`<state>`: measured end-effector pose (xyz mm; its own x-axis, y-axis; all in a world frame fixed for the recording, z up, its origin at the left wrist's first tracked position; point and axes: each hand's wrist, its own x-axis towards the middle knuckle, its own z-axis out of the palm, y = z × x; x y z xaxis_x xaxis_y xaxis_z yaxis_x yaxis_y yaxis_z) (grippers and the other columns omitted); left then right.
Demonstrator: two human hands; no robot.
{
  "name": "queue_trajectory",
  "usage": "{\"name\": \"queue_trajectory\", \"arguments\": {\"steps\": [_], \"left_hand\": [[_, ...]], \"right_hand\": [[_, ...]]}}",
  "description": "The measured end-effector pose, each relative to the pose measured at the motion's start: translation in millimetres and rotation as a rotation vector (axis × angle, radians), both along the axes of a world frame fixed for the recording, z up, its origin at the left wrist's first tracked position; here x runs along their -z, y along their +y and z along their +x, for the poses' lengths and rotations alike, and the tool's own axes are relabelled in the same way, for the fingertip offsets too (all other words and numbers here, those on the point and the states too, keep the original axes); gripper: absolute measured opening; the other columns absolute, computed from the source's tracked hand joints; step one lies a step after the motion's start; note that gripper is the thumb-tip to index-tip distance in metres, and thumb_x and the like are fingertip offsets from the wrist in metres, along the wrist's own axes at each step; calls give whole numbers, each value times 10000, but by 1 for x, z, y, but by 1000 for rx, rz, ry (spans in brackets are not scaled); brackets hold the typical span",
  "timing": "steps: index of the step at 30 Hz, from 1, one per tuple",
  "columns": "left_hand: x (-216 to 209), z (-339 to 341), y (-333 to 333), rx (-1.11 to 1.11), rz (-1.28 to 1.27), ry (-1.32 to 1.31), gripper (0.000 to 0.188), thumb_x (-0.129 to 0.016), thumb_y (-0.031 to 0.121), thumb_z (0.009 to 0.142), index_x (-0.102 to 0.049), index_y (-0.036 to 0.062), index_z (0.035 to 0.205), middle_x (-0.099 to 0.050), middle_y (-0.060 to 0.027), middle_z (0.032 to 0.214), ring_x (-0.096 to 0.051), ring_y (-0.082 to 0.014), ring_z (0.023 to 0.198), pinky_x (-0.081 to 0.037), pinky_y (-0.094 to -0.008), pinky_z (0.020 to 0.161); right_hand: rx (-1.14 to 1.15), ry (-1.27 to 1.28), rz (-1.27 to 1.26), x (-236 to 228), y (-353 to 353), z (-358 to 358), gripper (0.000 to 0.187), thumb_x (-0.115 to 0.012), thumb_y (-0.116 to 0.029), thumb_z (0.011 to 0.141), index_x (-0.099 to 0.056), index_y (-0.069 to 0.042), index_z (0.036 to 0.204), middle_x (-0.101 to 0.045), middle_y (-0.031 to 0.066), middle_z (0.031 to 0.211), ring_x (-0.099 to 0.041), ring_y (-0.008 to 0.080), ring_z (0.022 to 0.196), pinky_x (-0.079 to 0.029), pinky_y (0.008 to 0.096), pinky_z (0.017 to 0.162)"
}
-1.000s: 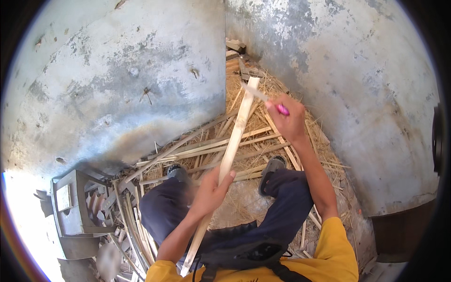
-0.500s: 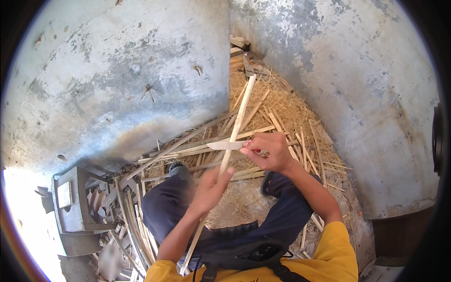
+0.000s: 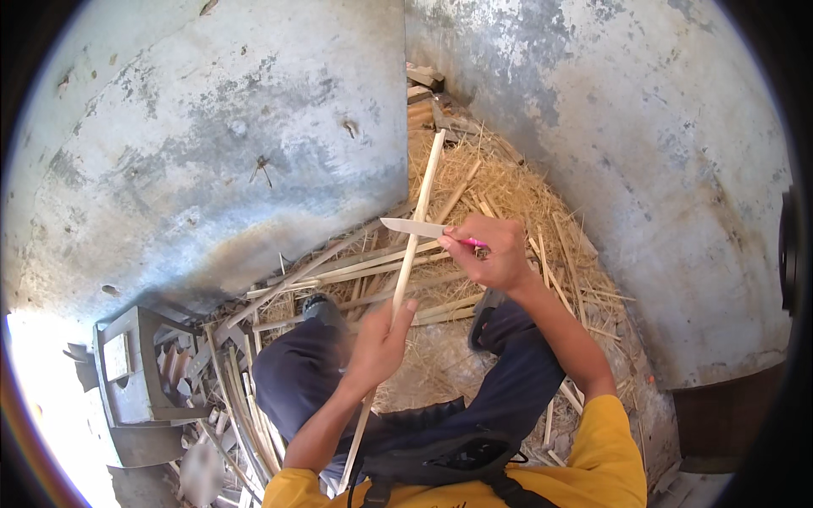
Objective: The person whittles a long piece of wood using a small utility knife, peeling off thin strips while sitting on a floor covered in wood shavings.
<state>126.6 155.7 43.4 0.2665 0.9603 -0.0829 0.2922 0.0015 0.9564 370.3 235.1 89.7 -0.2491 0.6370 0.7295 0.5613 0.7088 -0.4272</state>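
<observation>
My left hand is closed round a long, pale wooden strip, which slants from my lap up and away in front of me. In my right hand is a knife with a pink handle, partly covered by my fingers. Its blade points left and lies across the strip, well above my left hand. The strip's lower end passes under my left wrist beside my waist.
Straw-like shavings and several loose wooden strips cover the ground between two weathered walls. A grey wooden box frame stands at left, near more strips. My bent legs flank the work.
The knife and my right hand have moved up along the strip, away from my left hand. The strip's top has shifted slightly left.
</observation>
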Motion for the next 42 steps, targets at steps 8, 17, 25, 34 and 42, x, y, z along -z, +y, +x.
{"name": "queue_trajectory", "arguments": {"steps": [8, 17, 25, 34, 42], "left_hand": [[-20, 5, -3, -13, 25, 106, 391, -567, 336, 1129, -624, -30, 1003, -547, -164, 699, -500, -263, 657, -427, -439, 651], [-17, 4, -5, -8, 10, 102, 385, -570, 340, 1126, -615, -19, 996, -563, -182, 710, -522, -287, 663, -436, -456, 654], [-7, 5, -4, 18, 38, 89, 389, -570, 350, 1126, -614, -22, 1022, -576, -175, 718, -533, -289, 670, -449, -448, 668], [-7, 11, -5, -54, 203, 131, 361, -615, 312, 1113, -604, -26, 985, -525, -127, 594, -469, -189, 526, -391, -401, 534], [-7, 13, -9, -56, 215, 171, 341, -623, 298, 1105, -606, -26, 999, -566, -160, 601, -541, -266, 509, -416, -419, 536]], "right_hand": [[6, -27, 51, 1, 3, 1, 125, -834, -188, 887, -762, -102, 830, -646, 27, 666, -631, 193, 525, -454, 334, 467], [93, -41, 47, 6, 23, 13, 132, -784, -217, 947, -797, -121, 858, -686, 23, 681, -633, 135, 533, -469, 301, 474], [-25, 77, -79, 10, 2, 8, 125, -800, -210, 934, -796, -100, 873, -693, 33, 691, -629, 141, 536, -463, 304, 485], [105, 9, -100, 1, 2, 10, 88, -830, -115, 875, -772, -59, 838, -706, 67, 700, -641, 170, 538, -471, 316, 502], [57, -79, 50, 8, -4, 3, 98, -801, -204, 921, -789, -120, 871, -711, 32, 712, -636, 163, 532, -473, 321, 476]]}}
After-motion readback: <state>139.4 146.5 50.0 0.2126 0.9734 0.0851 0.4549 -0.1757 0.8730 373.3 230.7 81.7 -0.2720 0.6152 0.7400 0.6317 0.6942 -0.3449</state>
